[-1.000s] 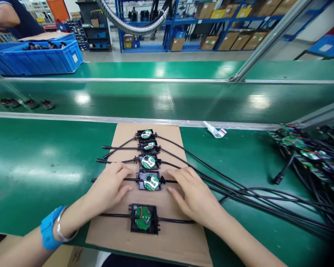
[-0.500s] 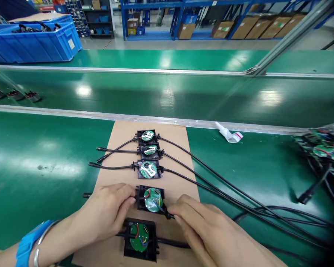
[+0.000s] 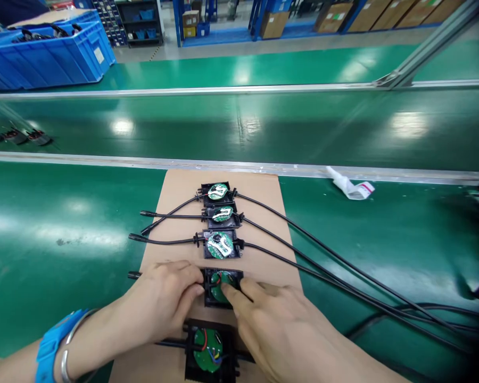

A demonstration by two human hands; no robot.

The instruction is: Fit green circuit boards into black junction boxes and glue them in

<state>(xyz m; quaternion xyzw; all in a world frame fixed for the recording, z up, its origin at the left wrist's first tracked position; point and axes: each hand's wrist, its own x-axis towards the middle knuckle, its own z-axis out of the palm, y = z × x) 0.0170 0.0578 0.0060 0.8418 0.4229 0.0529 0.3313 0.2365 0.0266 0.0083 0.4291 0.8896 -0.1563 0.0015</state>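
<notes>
A brown cardboard sheet (image 3: 175,191) lies on the green bench with a column of black housings, each holding a round green circuit board and trailing black cables. My left hand (image 3: 163,303) rests on the sheet, fingers curled against the left side of the fourth housing (image 3: 219,282). My right hand (image 3: 275,330) comes in from the right, with a fingertip pressing on that housing's board. A fifth housing (image 3: 208,351) sits nearest me, between my wrists. Three more housings (image 3: 221,244) line up beyond.
A conveyor belt (image 3: 239,127) runs across behind a metal rail, carrying small dark parts (image 3: 16,136) at far left. A blue crate (image 3: 43,56) stands at back left. A crumpled white wrapper (image 3: 351,187) lies right of the sheet. Black cables (image 3: 363,287) trail to the right.
The view has tilted down and leftward. My right hand has shifted from the cable at the fourth housing's right side onto its board. My left hand stays at its left edge.
</notes>
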